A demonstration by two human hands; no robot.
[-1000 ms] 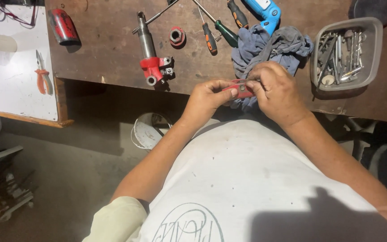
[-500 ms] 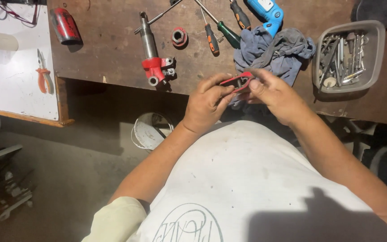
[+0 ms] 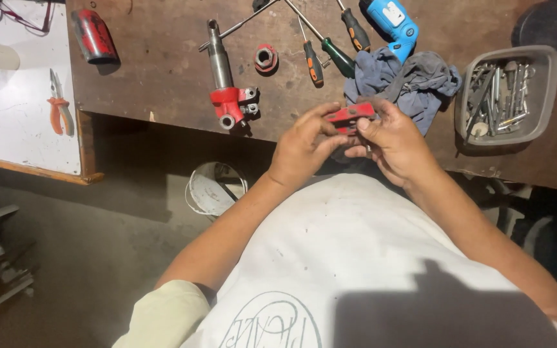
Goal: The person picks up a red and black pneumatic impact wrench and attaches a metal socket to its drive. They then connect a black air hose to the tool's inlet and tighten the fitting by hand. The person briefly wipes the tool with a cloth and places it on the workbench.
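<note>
Now we have lifted the small red part (image 3: 351, 115) clear of the gray rag (image 3: 414, 80), left hand (image 3: 304, 145) and right hand (image 3: 391, 143) fingers pinching its ends above the tabletop (image 3: 162, 77), ready for closer handling

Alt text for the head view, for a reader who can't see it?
Both hands, left hand and right hand, hold a small red part above a wooden workbench. Nearby lie a grey rag, screwdrivers and a tray of bolts.
</note>
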